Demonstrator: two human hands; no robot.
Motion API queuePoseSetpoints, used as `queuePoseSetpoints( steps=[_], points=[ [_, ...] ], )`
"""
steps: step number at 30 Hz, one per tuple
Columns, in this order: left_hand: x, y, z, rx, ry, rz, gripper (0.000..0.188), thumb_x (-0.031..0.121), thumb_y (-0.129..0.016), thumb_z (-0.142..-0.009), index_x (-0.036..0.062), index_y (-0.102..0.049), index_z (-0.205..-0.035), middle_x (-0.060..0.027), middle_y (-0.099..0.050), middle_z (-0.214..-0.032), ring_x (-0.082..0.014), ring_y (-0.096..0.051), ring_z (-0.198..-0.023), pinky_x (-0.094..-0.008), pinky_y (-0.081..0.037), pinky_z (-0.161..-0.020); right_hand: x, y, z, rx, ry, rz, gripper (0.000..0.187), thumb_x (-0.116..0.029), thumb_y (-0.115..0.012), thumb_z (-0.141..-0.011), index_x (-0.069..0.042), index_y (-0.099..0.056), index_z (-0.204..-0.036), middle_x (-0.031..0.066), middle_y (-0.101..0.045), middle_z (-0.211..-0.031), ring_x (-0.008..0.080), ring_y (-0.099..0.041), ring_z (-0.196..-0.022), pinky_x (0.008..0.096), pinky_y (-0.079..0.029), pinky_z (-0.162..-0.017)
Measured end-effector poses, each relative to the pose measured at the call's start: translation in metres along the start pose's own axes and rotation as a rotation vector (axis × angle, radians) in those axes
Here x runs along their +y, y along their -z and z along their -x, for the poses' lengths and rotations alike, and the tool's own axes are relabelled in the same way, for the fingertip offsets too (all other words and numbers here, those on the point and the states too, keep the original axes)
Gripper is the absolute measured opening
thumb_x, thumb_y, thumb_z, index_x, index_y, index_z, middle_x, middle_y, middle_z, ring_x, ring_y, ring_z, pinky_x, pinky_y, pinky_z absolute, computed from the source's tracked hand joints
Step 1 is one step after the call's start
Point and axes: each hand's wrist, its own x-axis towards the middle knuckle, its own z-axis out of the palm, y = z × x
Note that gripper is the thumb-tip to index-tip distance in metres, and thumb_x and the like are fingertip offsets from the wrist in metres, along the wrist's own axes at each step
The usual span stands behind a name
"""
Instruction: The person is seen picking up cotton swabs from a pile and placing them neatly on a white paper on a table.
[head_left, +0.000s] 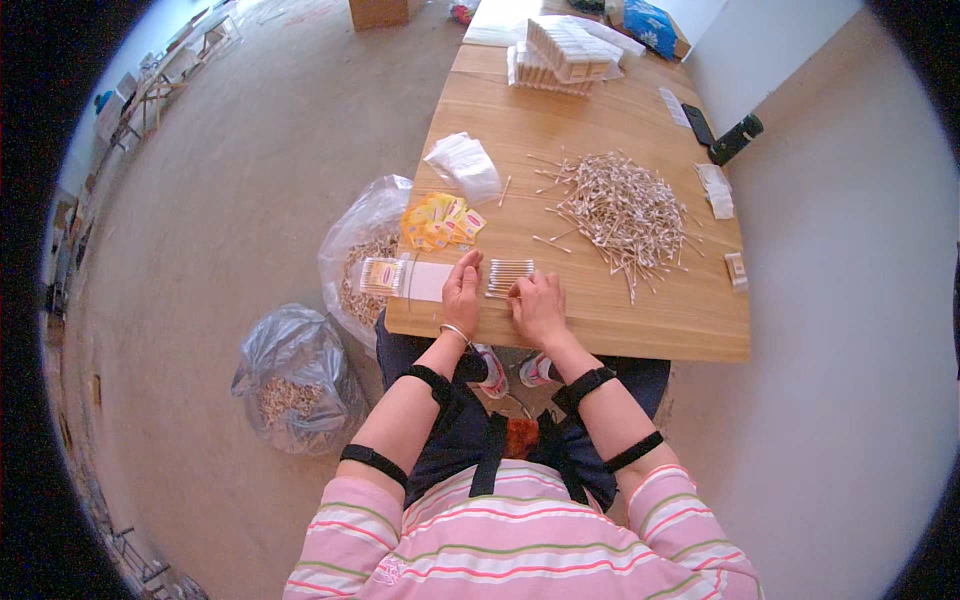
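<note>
A small row of cotton swabs (511, 277) lies side by side on the wooden table, between my two hands. On its left my left hand (462, 296) stands on edge, with its fingers stretched out and holding nothing. My right hand (540, 308) has its fingers bent and pressed together at the right end of the row, closed on the swabs there; its fingertips are partly hidden. Left of my left hand lies a flat white strip (429, 281). Beyond that strip, a clear packet of swabs with a yellow card (381, 276) sits at the table's left edge.
A big heap of loose swabs (628, 212) covers the table's right middle. Yellow cards (437, 222) and clear sleeves (464, 165) lie at the left edge; stacked packets (570, 52) stand at the back. Two plastic bags of swabs (345, 225) (297, 365) stand left of the table.
</note>
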Motion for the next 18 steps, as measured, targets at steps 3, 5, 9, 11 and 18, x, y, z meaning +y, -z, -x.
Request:
queuePoseSetpoints(
  steps=[3, 5, 9, 11, 18],
  points=[
    [-0.001, 0.000, -0.001, 0.008, -0.018, -0.024, 0.037, 0.020, -0.042, -0.097, -0.0039, -0.047, -0.126, -0.0139, -0.053, -0.125, -0.0204, -0.049, -0.118, -0.0303, -0.038, -0.100, 0.001, 0.003, -0.007, -0.083, 0.006, 0.071, 0.011, -0.017, -0.063, -0.076, -0.012, -0.064, -0.085, 0.0096, -0.055, -0.097, 0.0292, -0.050, -0.098, 0.0425, -0.040, -0.087],
    [-0.002, 0.004, -0.003, 0.009, -0.046, -0.094, 0.034, 0.016, -0.045, -0.096, -0.0039, -0.049, -0.123, -0.0128, -0.055, -0.123, -0.0192, -0.051, -0.115, -0.0292, -0.039, -0.098, 0.001, 0.001, -0.008, -0.116, 0.036, 0.106, 0.013, -0.017, -0.063, -0.076, -0.011, -0.063, -0.088, 0.0100, -0.055, -0.097, 0.0299, -0.050, -0.098, 0.0429, -0.040, -0.086],
    [0.002, -0.002, -0.002, -0.016, -0.072, -0.185, 0.032, 0.011, -0.051, -0.091, -0.0035, -0.052, -0.120, -0.0118, -0.056, -0.121, -0.0192, -0.051, -0.114, -0.0295, -0.040, -0.097, 0.017, -0.010, -0.006, -0.013, 0.077, 0.038, 0.012, -0.014, -0.059, -0.078, -0.009, -0.058, -0.090, 0.0115, -0.056, -0.094, 0.0313, -0.050, -0.096, 0.0442, -0.040, -0.085],
    [0.005, -0.002, 0.003, -0.044, -0.030, -0.250, 0.026, 0.007, -0.058, -0.087, -0.0011, -0.059, -0.112, -0.0131, -0.056, -0.120, -0.0196, -0.052, -0.113, -0.0304, -0.041, -0.096, 0.017, -0.011, -0.005, 0.021, 0.068, -0.060, 0.011, -0.013, -0.057, -0.079, -0.009, -0.057, -0.089, 0.0121, -0.057, -0.092, 0.0318, -0.050, -0.095, 0.0443, -0.040, -0.084],
    [0.018, 0.004, 0.007, -0.014, -0.035, -0.350, 0.013, 0.008, -0.066, -0.083, 0.0011, -0.065, -0.093, -0.0151, -0.057, -0.119, -0.0156, -0.057, -0.104, -0.0268, -0.045, -0.087, 0.000, -0.004, -0.009, 0.034, 0.112, -0.136, 0.016, -0.011, -0.062, -0.076, -0.007, -0.055, -0.090, 0.0123, -0.057, -0.091, 0.0314, -0.050, -0.093, 0.0439, -0.038, -0.084]
  ],
)
